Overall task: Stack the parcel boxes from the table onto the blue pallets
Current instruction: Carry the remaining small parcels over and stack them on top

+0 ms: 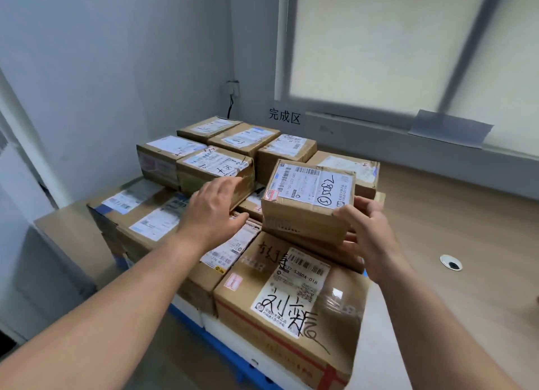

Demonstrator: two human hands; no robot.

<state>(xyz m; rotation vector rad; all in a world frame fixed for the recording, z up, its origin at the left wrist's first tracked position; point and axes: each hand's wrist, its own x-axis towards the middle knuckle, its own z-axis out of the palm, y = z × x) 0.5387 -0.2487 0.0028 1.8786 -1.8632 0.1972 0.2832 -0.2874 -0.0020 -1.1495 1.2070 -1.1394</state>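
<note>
Small box (309, 197): label up, on top of the stacked boxes (215, 165); rests partly on the big scribbled box (291, 316)
Right hand (367, 229): grips the small box's near right corner
Left hand (213, 211): open; fingers straight, just left of the small box
Pallet (224, 351): blue; under the stack

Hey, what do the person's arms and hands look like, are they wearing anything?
The left hand and right hand wear no gloves, rings or watch that show. The left forearm and right forearm have no sleeves in view.
</note>
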